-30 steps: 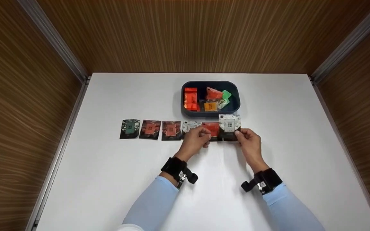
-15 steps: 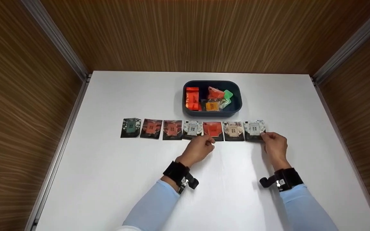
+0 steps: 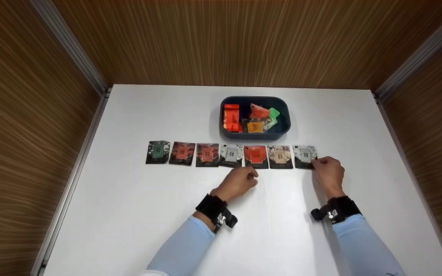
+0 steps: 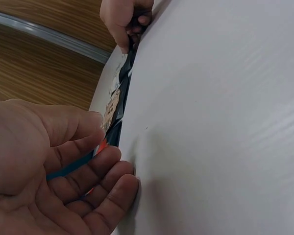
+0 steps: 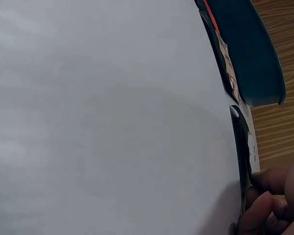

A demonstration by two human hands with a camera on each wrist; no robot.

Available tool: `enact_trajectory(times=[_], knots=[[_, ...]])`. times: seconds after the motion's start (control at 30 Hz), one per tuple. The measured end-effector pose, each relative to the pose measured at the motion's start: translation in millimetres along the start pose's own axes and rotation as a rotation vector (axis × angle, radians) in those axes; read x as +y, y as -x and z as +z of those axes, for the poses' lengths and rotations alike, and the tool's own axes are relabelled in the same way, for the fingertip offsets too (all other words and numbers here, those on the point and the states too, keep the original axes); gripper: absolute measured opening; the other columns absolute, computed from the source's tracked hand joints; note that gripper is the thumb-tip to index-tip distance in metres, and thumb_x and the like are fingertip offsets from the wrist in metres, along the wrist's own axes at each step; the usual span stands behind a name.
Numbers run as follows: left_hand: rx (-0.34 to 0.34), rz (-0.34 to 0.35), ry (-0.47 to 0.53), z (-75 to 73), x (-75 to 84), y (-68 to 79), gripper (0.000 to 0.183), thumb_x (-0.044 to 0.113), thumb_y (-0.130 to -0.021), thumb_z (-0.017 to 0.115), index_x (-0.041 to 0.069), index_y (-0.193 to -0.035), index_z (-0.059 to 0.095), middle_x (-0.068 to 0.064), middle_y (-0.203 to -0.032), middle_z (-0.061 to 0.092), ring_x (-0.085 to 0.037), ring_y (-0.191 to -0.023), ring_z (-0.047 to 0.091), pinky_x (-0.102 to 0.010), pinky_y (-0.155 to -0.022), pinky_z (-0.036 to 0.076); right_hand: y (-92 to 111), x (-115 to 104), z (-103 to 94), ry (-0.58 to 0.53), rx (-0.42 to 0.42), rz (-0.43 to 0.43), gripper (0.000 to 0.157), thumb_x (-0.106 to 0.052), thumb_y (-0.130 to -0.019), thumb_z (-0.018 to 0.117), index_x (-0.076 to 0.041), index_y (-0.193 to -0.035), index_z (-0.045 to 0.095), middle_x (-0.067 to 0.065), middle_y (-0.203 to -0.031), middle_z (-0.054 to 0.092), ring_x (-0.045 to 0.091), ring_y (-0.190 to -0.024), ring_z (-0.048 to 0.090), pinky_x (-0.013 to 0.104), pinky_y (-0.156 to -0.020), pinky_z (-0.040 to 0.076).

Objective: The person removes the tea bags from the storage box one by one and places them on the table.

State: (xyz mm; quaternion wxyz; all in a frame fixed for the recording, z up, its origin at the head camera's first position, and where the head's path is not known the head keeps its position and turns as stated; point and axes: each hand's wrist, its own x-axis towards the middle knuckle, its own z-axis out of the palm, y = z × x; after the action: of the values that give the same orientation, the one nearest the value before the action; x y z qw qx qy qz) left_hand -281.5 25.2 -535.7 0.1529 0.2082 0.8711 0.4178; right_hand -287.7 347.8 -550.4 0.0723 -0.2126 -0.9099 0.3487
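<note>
A row of several small flat sachets lies across the table. At its right end is a white-and-black sachet (image 3: pixel 304 154), whose lower right corner my right hand (image 3: pixel 330 174) pinches between thumb and fingers. Left of it lie a beige sachet (image 3: pixel 280 156) and a red one (image 3: pixel 256 155). My left hand (image 3: pixel 238 183) rests just in front of the row, below the red sachet and another white sachet (image 3: pixel 231 154). Its fingers are loosely curled with nothing between them, as the left wrist view shows of the same hand (image 4: pixel 73 171).
A dark blue tub (image 3: pixel 254 136) stands behind the row, holding an orange-red packet (image 3: pixel 231 117), a yellow-labelled packet (image 3: pixel 254 127) and green pieces (image 3: pixel 274 113). Two dark-red sachets (image 3: pixel 207 154) and a green sachet (image 3: pixel 158 151) form the row's left part. Wood-grain panels surround the white table (image 3: pixel 129 214).
My right hand has carried the white-and-black sachet rightward from over the beige sachet and laid it at the row's right end. My left hand has drawn back slightly from the row.
</note>
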Motion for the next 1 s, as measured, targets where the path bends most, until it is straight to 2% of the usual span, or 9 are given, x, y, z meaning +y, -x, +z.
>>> enact_trajectory(times=[0.13,0.33,0.4,0.6,0.67,0.8,0.9,1.0], knots=[[0.007,-0.004,0.001,0.4,-1.5,-0.6,0.018,0.014,-0.099,0.071,0.008,-0.115,0.075,-0.007,-0.106,0.076,-0.019,-0.097,0.069,-0.03,-0.087,0.054,-2.7,0.2,1.3,0.016,-0.015,-0.009,0.033,-0.029,-0.102,0.067,0.002,-0.105,0.077,0.018,-0.096,0.077,0.027,-0.077,0.064,0.032,-0.063,0.046],[0.009,-0.007,0.01,0.5,-2.4,-1.2,0.017,0.014,-0.099,0.07,0.007,-0.114,0.075,-0.007,-0.104,0.076,-0.018,-0.095,0.069,-0.029,-0.086,0.054,-3.8,1.6,-1.9,-0.038,-0.057,0.034,0.036,-0.032,-0.102,0.066,0.002,-0.11,0.072,0.014,-0.089,0.075,0.011,-0.052,0.063,0.028,-0.051,0.05],[0.009,-0.012,0.016,0.8,-2.7,-1.6,0.017,0.014,-0.099,0.07,0.007,-0.114,0.075,-0.006,-0.104,0.076,-0.018,-0.095,0.069,-0.029,-0.086,0.054,-3.5,1.6,-2.6,-0.065,-0.059,0.047,0.036,-0.032,-0.103,0.067,0.003,-0.11,0.07,0.014,-0.09,0.074,0.01,-0.046,0.064,0.027,-0.047,0.051],[-0.001,-0.015,0.038,-2.3,-1.8,-1.2,0.019,0.014,-0.1,0.069,0.005,-0.116,0.074,-0.007,-0.106,0.076,-0.018,-0.097,0.069,-0.03,-0.087,0.054,-2.3,-0.2,-4.3,-0.111,-0.041,0.066,0.036,-0.033,-0.104,0.064,0.003,-0.111,0.068,0.011,-0.087,0.071,0.011,-0.045,0.064,0.027,-0.047,0.052],[-0.007,-0.018,0.048,-5.2,-1.4,-1.0,0.02,0.015,-0.101,0.068,0.006,-0.118,0.074,-0.006,-0.107,0.076,-0.018,-0.098,0.069,-0.03,-0.088,0.054,-2.2,-2.7,-4.7,-0.107,-0.024,0.061,0.037,-0.034,-0.104,0.063,0.002,-0.11,0.068,0.01,-0.086,0.07,0.012,-0.048,0.064,0.028,-0.05,0.052],[0.009,-0.008,0.075,-17.0,-0.8,-2.4,0.021,0.014,-0.102,0.066,0.005,-0.119,0.073,-0.007,-0.11,0.076,-0.019,-0.102,0.07,-0.031,-0.091,0.055,-2.1,-16.1,-4.2,-0.072,0.039,0.018,0.037,-0.035,-0.103,0.063,0.001,-0.107,0.072,0.012,-0.09,0.071,0.022,-0.069,0.064,0.031,-0.065,0.048],[0.055,-0.001,0.082,-32.1,0.4,-6.3,0.019,0.013,-0.103,0.065,0.005,-0.118,0.073,-0.006,-0.109,0.076,-0.018,-0.1,0.07,-0.032,-0.09,0.055,-3.8,-34.5,-1.5,-0.074,0.067,-0.029,0.036,-0.032,-0.104,0.062,0.002,-0.108,0.073,0.015,-0.096,0.07,0.028,-0.085,0.061,0.035,-0.075,0.044],[0.112,-0.014,0.095,-50.3,2.9,-12.6,0.018,0.013,-0.105,0.062,0.006,-0.117,0.074,-0.005,-0.106,0.075,-0.017,-0.091,0.068,-0.032,-0.081,0.054,-5.1,-56.7,3.5,-0.096,0.057,-0.093,0.033,-0.029,-0.104,0.062,0.002,-0.108,0.072,0.016,-0.095,0.068,0.031,-0.086,0.06,0.037,-0.077,0.044]])
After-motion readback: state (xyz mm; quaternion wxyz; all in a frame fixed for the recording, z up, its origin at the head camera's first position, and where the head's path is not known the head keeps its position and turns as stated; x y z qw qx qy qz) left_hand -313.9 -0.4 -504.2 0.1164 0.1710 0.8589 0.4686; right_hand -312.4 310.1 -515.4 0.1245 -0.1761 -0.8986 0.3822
